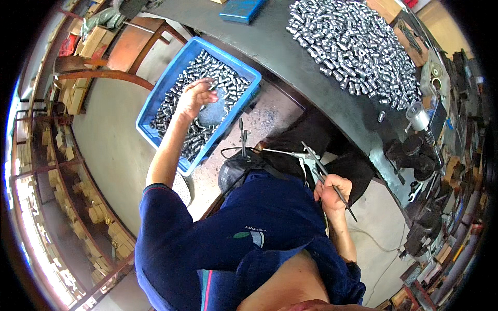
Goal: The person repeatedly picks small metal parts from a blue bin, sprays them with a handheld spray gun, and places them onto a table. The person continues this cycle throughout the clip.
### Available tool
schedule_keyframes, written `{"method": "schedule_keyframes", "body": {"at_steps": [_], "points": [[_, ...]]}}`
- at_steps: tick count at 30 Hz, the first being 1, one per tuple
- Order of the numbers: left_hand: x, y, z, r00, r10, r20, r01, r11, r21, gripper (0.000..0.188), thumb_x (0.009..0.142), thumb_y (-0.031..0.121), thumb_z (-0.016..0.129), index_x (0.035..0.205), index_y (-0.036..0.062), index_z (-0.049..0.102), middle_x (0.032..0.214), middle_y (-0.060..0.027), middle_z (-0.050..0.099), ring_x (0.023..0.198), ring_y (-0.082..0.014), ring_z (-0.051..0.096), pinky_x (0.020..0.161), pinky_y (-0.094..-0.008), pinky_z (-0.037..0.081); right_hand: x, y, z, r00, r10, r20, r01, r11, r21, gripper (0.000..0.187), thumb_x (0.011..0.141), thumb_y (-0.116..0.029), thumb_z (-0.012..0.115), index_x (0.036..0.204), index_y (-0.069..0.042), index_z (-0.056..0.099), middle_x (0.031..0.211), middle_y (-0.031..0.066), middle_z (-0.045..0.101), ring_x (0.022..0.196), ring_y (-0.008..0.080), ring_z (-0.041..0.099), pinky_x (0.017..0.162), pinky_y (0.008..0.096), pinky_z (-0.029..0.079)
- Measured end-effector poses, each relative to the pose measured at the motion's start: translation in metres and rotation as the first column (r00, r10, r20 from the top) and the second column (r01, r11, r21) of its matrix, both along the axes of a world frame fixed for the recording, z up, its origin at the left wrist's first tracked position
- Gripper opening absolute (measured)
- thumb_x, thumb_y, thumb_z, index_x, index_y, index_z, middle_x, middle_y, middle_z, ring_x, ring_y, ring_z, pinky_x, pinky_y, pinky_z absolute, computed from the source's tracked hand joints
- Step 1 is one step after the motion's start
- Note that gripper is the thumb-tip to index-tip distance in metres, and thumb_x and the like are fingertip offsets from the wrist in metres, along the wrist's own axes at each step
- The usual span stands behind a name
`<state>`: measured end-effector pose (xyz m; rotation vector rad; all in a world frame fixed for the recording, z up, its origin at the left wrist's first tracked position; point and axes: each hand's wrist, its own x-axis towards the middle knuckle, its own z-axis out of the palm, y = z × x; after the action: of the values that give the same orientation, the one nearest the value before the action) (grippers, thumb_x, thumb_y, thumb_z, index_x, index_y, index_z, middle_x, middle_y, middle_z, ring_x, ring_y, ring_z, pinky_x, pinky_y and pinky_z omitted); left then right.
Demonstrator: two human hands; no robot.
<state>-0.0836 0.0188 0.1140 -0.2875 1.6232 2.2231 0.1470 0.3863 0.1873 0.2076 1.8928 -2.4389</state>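
My left hand [197, 97] is over a blue plastic bin [142, 116], palm turned to the right and fingers apart. A small metal fitting lies right by its fingertips; I cannot tell whether they touch it. Many short silver and dark metal fittings [171, 106] fill the bin around a bare patch of its floor. In front of my lap, my right hand [333, 191] is closed round a slim dark pointed rod [314, 153], like a file. The rod slants out past both sides of the fist.
On the dark workbench [270, 41] lies a large heap of metal fittings [353, 46] and a blue flat box [241, 10]. A clear cup [417, 116] and wrenches [415, 192] are at its right. A wooden chair [132, 44] stands beyond the bin; shelves [52, 181] line the left.
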Motion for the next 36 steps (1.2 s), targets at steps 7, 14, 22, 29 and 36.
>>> {"method": "schedule_keyframes", "body": {"at_steps": [7,14,22,29,36], "points": [[0.023,0.117,0.040,0.944,-0.291,-0.155,0.322,0.913,0.249,0.015,0.082,0.003,0.059,0.095,0.0035,0.052,0.089,-0.0177,0.062,0.083,-0.0310,0.064,0.077,-0.0391,0.054,-0.001,0.003,0.005,0.999,0.000,-0.040,0.005,0.994,0.107,0.026,0.070,0.006,0.046,0.052,-0.004,0.031,0.049,0.0037,0.038,0.043,0.0091,0.036,0.038,0.0242,0.031],[0.064,0.177,0.044,0.810,-0.587,-0.021,0.528,0.712,0.464,0.036,0.080,0.007,0.060,0.112,-0.0077,0.051,0.087,-0.0180,0.063,0.077,-0.0306,0.066,0.076,-0.0382,0.053,-0.012,0.012,0.007,0.992,0.015,-0.122,0.017,0.968,0.252,0.029,0.070,0.014,0.041,0.051,-0.003,0.029,0.046,0.0042,0.042,0.040,0.0092,0.042,0.035,0.0239,0.029],[0.098,0.189,0.046,0.742,-0.657,0.135,0.527,0.696,0.488,0.032,0.089,0.031,0.055,0.085,-0.0010,0.057,0.062,-0.0173,0.061,0.056,-0.0258,0.063,0.064,-0.0371,0.052,-0.030,0.010,0.005,0.970,0.064,-0.236,0.017,0.945,0.326,0.029,0.065,0.001,0.054,0.054,-0.004,0.028,0.050,0.0017,0.026,0.045,0.0067,0.029,0.041,0.0257,0.022],[0.096,0.192,0.062,0.746,-0.666,0.013,0.663,0.745,0.078,0.041,0.091,0.035,0.052,0.064,0.0035,0.054,0.052,-0.0096,0.056,0.047,-0.0180,0.058,0.060,-0.0321,0.051,-0.033,0.011,0.010,0.965,0.161,-0.207,-0.091,0.945,0.314,0.043,0.075,-0.027,0.064,0.055,-0.004,0.034,0.050,0.0060,0.030,0.044,0.0135,0.033,0.042,0.0299,0.027],[0.096,0.207,0.083,0.719,-0.694,-0.040,0.688,0.718,-0.104,0.019,0.084,0.015,0.064,0.085,-0.0039,0.062,0.063,-0.0054,0.059,0.054,-0.0100,0.057,0.050,-0.0214,0.048,-0.035,0.007,-0.002,0.928,0.124,-0.351,0.039,0.906,0.422,0.040,0.072,-0.024,0.066,0.055,-0.005,0.035,0.048,0.0071,0.033,0.042,0.0200,0.038,0.042,0.0317,0.029]]}}
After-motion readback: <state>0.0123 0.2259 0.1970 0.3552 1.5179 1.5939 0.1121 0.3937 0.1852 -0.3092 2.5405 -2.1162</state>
